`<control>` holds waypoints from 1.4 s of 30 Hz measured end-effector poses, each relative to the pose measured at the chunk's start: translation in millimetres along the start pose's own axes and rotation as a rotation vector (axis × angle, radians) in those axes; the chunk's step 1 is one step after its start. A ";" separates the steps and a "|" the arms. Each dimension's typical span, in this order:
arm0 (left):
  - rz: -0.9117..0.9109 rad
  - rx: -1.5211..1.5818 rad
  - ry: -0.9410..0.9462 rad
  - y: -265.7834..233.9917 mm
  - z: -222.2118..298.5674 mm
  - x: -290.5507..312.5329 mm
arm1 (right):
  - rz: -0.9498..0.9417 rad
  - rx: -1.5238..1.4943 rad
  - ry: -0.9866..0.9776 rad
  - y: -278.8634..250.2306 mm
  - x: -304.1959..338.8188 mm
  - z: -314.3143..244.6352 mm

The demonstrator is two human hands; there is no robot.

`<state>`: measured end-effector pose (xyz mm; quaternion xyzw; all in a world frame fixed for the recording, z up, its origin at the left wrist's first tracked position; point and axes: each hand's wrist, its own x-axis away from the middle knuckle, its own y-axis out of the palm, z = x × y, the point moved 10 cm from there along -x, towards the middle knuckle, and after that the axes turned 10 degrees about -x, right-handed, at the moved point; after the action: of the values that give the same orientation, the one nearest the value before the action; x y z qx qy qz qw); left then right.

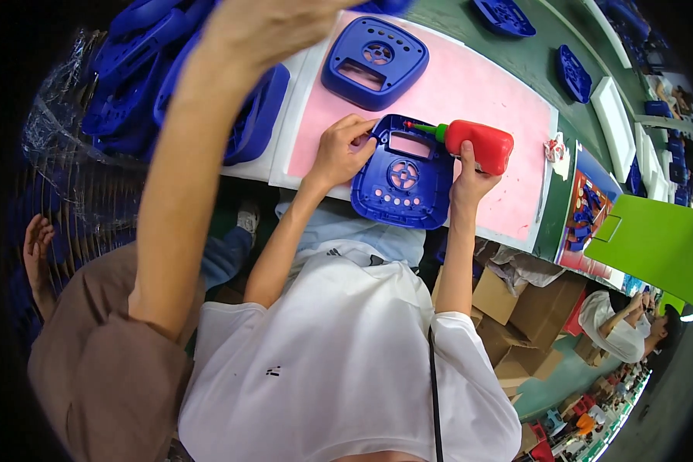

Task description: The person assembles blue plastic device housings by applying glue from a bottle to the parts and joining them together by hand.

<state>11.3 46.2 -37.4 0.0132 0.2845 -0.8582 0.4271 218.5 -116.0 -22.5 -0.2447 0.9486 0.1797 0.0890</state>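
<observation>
My left hand (342, 154) grips the upper left edge of a blue plastic housing (368, 173), its thumb and fingers closed there. The housing lies with its ribbed inner side up, showing a rectangular window, a round spoked grille and a row of small holes. In my right hand (473, 181) is a red squeeze bottle (481, 142) with a green nozzle and thin red tip. That tip points left, at the housing's upper rim; whether it touches cannot be made out. A second blue housing (396, 83), outer face up, rests just beyond on the pink mat.
At left, a co-worker's arm (181, 154) reaches across, beside piled blue housings (135, 92). Pink mat (508, 123) covers the worktable. More blue parts (574, 73) lie on the green surface beyond. A crumpled tissue (556, 150) sits right; cardboard boxes (543, 308) stand below.
</observation>
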 end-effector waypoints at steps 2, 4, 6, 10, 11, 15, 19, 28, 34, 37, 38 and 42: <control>0.010 -0.020 0.017 2.0 1.1 -1.0 | -0.035 0.068 -0.019 0.0 -0.4 -1.8; 0.020 -0.024 0.013 -0.1 0.3 -1.4 | -0.026 0.050 -0.053 1.2 2.1 -5.8; 0.037 -0.034 0.004 -5.7 -1.4 1.5 | -0.024 0.026 -0.081 4.8 4.9 -7.6; 0.010 -0.038 0.010 0.3 1.6 -0.6 | -0.028 0.091 -0.043 3.3 4.1 -8.6; 0.013 -0.031 0.005 0.6 0.7 0.0 | -0.051 0.124 -0.029 7.0 4.4 -8.8; 0.030 -0.015 -0.008 -1.1 -2.2 2.0 | 0.054 -0.024 -0.008 -2.9 3.6 -2.7; 0.007 -0.027 -0.020 2.4 -0.8 -1.2 | 0.136 -0.068 -0.093 -21.4 0.0 -27.9; 0.024 -0.014 -0.026 -0.4 -1.5 0.0 | 0.076 0.111 -0.166 -19.8 0.3 -33.0; -0.002 -0.026 -0.026 1.7 -0.6 -0.2 | 0.025 0.185 -0.203 -14.0 1.3 -43.5; 0.008 -0.025 -0.026 0.0 0.9 -0.4 | -0.030 0.222 -0.185 -13.2 1.1 -43.4; 0.022 -0.025 -0.024 -1.7 2.0 -0.2 | -0.028 0.225 -0.186 -13.5 1.7 -43.3; 0.018 -0.014 -0.017 -1.4 0.8 0.0 | -0.038 0.227 -0.180 -7.4 3.4 -38.8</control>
<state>10.4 46.4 -36.1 0.0057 0.2867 -0.8523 0.4374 216.1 -138.4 10.1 -0.2338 0.9462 0.0907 0.2044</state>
